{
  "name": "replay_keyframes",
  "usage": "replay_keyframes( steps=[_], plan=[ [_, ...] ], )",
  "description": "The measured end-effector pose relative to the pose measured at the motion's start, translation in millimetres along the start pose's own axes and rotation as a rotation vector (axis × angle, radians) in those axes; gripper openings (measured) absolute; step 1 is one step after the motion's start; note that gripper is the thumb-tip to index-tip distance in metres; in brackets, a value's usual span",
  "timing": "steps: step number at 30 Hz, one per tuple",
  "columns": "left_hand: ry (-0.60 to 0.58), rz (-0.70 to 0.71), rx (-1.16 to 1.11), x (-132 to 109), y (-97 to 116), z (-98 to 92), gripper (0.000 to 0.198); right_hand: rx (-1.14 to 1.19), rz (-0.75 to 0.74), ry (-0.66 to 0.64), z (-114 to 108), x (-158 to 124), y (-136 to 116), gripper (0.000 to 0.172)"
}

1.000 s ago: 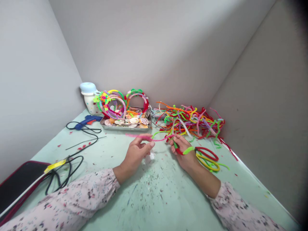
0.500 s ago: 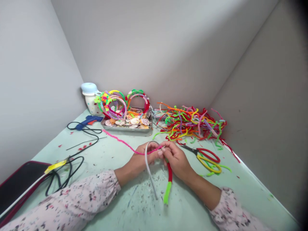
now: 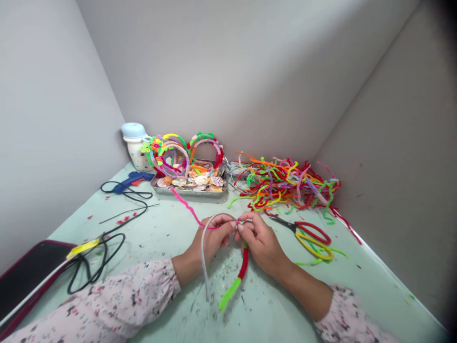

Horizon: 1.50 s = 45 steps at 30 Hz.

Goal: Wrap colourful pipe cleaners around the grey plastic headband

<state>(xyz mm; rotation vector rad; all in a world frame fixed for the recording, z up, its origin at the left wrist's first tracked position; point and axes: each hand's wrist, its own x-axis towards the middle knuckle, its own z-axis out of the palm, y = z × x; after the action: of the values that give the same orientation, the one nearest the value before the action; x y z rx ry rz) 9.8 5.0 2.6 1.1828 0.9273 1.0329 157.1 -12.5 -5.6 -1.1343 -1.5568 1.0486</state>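
My left hand (image 3: 210, 239) and my right hand (image 3: 260, 243) meet at the table's middle, both pinching a curved headband (image 3: 203, 257). One leg of the headband is bare grey; the other is wrapped in red and bright green pipe cleaner (image 3: 235, 281). A pink pipe cleaner (image 3: 185, 205) runs from the pinch up and left toward the tray. My left fingers close on the headband's top; my right fingertips pinch where the pink pipe cleaner meets it.
Red and yellow scissors (image 3: 307, 233) lie right of my hands. A heap of coloured pipe cleaners (image 3: 285, 183) fills the back right. A metal tray (image 3: 189, 188) holds shells and finished headbands (image 3: 178, 155). A blue glue gun (image 3: 130, 181), black cable (image 3: 107, 238) and white jar (image 3: 134, 145) sit left.
Both hands drew nearer with the headband, which came up off the table. The pink pipe cleaner, first stretched between the hands, now trails up left from the pinch.
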Motion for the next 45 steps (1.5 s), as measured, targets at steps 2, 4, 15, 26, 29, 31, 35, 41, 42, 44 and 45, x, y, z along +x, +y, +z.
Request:
replay_keyframes(
  steps=[2, 4, 15, 26, 29, 31, 35, 41, 42, 44, 45],
  plan=[
    [-0.001, 0.009, 0.011, 1, -1, -0.6, 0.013, 0.015, 0.011, -0.006, 0, 0, 0, 0.011],
    [-0.007, 0.018, 0.021, 2, -2, -1.3, 0.012, 0.030, 0.022, -0.010, 1, -1, 0, 0.011],
    [-0.036, -0.015, -0.009, 3, -1, -0.6, 0.015, 0.323, 0.149, -0.089, 1, 2, -2, 0.013],
    [-0.036, 0.002, 0.075, 1, 1, -2.7, 0.015, 0.483, 0.264, -0.177, -5, 5, -7, 0.015],
    [-0.046, 0.008, 0.092, 2, 1, -3.5, 0.013, 0.532, 0.254, -0.214, -6, 8, -2, 0.016],
    [-0.053, 0.021, 0.093, 3, 2, -2.9, 0.011, 0.561, 0.243, -0.216, -6, 8, 1, 0.016],
    [-0.062, 0.054, 0.139, 2, 3, -2.1, 0.013, 0.560, 0.225, -0.189, -6, 7, 2, 0.012],
    [-0.106, 0.099, 0.211, 1, -1, -4.6, 0.018, 0.566, 0.253, -0.196, -6, 7, 1, 0.013],
    [-0.111, 0.100, 0.211, 1, -2, -4.9, 0.018, 0.569, 0.256, -0.198, -6, 7, 1, 0.013],
    [-0.103, 0.105, 0.209, 2, -3, -5.3, 0.016, 0.577, 0.272, -0.205, -6, 7, 2, 0.014],
    [-0.095, 0.108, 0.206, 2, -3, -5.3, 0.015, 0.582, 0.285, -0.211, -6, 8, 3, 0.014]
  ],
)
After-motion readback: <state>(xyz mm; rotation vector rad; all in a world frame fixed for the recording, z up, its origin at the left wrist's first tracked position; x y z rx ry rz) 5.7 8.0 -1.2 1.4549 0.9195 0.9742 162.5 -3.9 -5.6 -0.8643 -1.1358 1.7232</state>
